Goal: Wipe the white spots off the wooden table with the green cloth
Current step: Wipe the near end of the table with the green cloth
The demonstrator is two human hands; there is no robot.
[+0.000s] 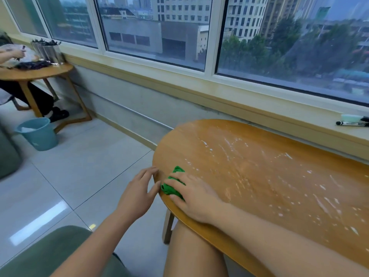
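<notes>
Right hand (192,198) pressed flat (palm down), left hand (139,191) open

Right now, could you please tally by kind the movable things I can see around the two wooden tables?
Green cloth: 1
Black markers: 2
Blue wastebasket: 1
Metal holders: 2
Total: 6

The cloth (172,185) is bright green. The table (259,176) is orange-brown wood, with white spots (279,176) and streaks all over it. The bin (38,133) on the floor is light blue. The floor tiles (79,166) are pale grey and shiny. The seat (60,254) is dull green. The pen (351,123) on the sill is black with a white band. The window frames (217,35) are white.
</notes>
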